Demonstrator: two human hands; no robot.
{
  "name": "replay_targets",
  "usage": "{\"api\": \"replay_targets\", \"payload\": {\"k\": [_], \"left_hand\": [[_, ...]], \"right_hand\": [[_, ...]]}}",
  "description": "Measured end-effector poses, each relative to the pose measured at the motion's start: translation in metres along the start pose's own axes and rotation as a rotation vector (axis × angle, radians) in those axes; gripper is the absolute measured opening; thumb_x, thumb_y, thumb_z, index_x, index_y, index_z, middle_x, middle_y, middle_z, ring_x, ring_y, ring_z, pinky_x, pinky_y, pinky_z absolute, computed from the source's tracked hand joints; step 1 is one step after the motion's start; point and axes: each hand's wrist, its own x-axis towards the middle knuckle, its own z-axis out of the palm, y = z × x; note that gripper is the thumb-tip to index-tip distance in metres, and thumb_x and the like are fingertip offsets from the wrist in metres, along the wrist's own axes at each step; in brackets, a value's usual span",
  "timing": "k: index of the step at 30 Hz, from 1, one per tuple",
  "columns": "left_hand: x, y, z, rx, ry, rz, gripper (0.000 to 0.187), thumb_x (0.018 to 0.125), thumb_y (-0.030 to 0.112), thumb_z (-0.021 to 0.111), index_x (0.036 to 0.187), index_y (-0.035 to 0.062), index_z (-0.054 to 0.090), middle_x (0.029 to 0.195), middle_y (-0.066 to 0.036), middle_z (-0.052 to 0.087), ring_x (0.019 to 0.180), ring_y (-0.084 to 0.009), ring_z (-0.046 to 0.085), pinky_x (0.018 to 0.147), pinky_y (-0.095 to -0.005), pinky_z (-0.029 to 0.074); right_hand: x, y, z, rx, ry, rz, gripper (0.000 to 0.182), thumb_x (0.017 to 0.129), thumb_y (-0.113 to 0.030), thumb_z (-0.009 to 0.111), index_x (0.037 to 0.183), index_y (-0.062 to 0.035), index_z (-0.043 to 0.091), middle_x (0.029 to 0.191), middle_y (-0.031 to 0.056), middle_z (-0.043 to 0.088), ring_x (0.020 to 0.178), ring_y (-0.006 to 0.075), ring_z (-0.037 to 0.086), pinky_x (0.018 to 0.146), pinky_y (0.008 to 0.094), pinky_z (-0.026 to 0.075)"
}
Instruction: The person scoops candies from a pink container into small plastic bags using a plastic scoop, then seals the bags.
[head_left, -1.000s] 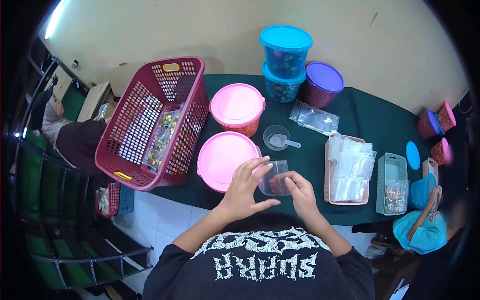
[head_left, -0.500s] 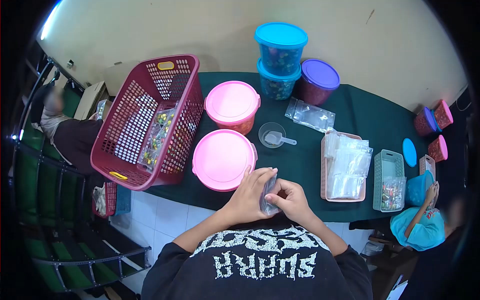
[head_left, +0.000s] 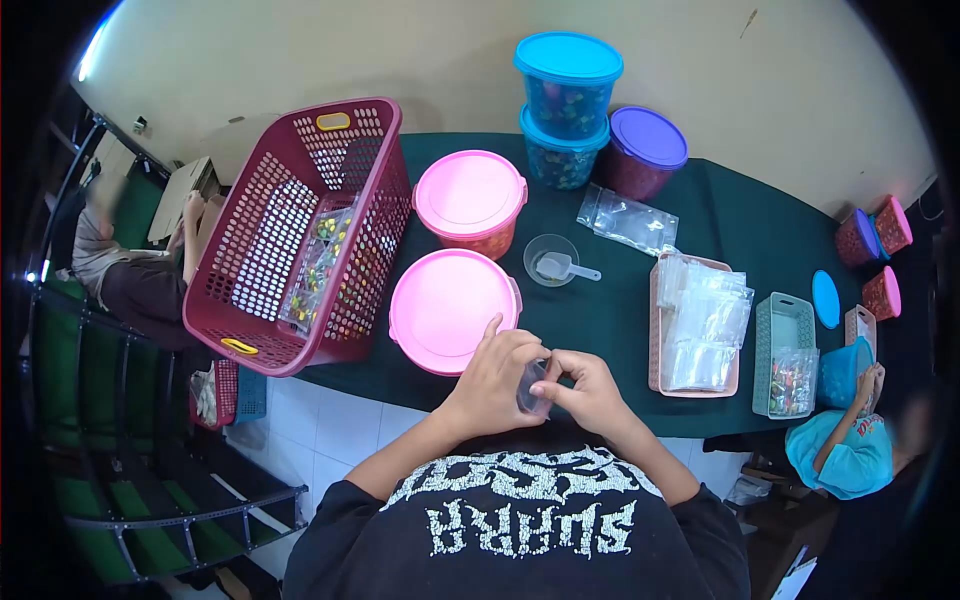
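Observation:
Close to my chest, at the table's near edge, both hands grip a clear plastic bag (head_left: 533, 388). My left hand (head_left: 493, 382) is closed round its left side, fingers pointing up. The thumb and fingers of my right hand (head_left: 583, 390) pinch its right edge. Just beyond my left hand stands a tub with a pink lid (head_left: 450, 310), and a second pink-lidded tub (head_left: 470, 193) is behind it. A small clear bowl (head_left: 540, 252) with a white scoop (head_left: 570, 268) lies past my hands. To the right, a pink tray (head_left: 652, 375) holds a stack of clear bags (head_left: 700, 325).
A big maroon basket (head_left: 375, 230) on the left contains filled packets (head_left: 322, 255). Blue-lidded tubs (head_left: 566, 105) are stacked at the back beside a purple-lidded tub (head_left: 645, 150). Loose bags (head_left: 628, 218) lie before them. A green tray (head_left: 785, 320) is at right. Two people sit at the sides.
The bag between my hands has opened out a little as my fingers shifted on it. My view has tilted slightly. The person at left has raised a hand.

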Motion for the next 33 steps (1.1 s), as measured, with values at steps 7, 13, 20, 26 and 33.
{"api": "replay_targets", "payload": {"k": [7, 13, 20, 26, 33], "left_hand": [[-0.004, -0.014, -0.024, -0.036, -0.014, 0.005, 0.071, 0.056, 0.018, 0.080, 0.118, 0.0093, 0.047, 0.108, -0.009, 0.055, 0.106, -0.0313, 0.054, 0.106, -0.0541, 0.031], [-0.009, -0.014, -0.034, -0.071, 0.020, 0.000, 0.084, 0.057, 0.017, 0.079, 0.130, 0.0070, 0.040, 0.126, -0.012, 0.050, 0.114, -0.0328, 0.050, 0.105, -0.0522, 0.033], [-0.024, -0.032, -0.054, 0.011, 0.086, 0.002, 0.079, 0.060, 0.012, 0.077, 0.128, 0.0059, 0.039, 0.123, -0.013, 0.050, 0.112, -0.0324, 0.051, 0.103, -0.0516, 0.037], [-0.040, -0.052, -0.121, -0.153, 0.294, -0.114, 0.049, 0.061, -0.002, 0.069, 0.108, 0.0012, 0.056, 0.092, -0.012, 0.060, 0.083, -0.0239, 0.062, 0.085, -0.0356, 0.048], [-0.066, -0.086, -0.137, -0.216, 0.123, -0.165, 0.052, 0.061, 0.002, 0.071, 0.110, 0.0039, 0.055, 0.094, -0.011, 0.061, 0.086, -0.0258, 0.061, 0.079, -0.0343, 0.049]], "right_hand": [[0.015, -0.017, 0.002, -0.315, 0.151, -0.180, 0.021, 0.077, -0.013, 0.071, 0.070, -0.0032, 0.054, 0.062, 0.0037, 0.054, 0.060, 0.0144, 0.054, 0.059, 0.0285, 0.043], [0.027, -0.034, 0.028, -0.603, 0.209, -0.277, 0.028, 0.068, -0.016, 0.074, 0.085, -0.0041, 0.055, 0.076, 0.0079, 0.055, 0.073, 0.0253, 0.055, 0.071, 0.0357, 0.045], [0.044, -0.030, 0.064, -0.618, 0.135, -0.290, 0.053, 0.068, -0.019, 0.075, 0.109, -0.0035, 0.046, 0.097, 0.0116, 0.053, 0.089, 0.0272, 0.054, 0.081, 0.0393, 0.043], [0.060, -0.014, 0.076, -0.357, 0.003, -0.311, 0.042, 0.075, -0.019, 0.072, 0.107, -0.0055, 0.049, 0.100, 0.0110, 0.054, 0.094, 0.0259, 0.054, 0.087, 0.0389, 0.040], [0.051, 0.049, 0.084, -1.059, -0.070, -0.333, 0.023, 0.076, -0.021, 0.072, 0.097, -0.0145, 0.063, 0.102, -0.0012, 0.062, 0.100, 0.0195, 0.054, 0.091, 0.0416, 0.035]]}}
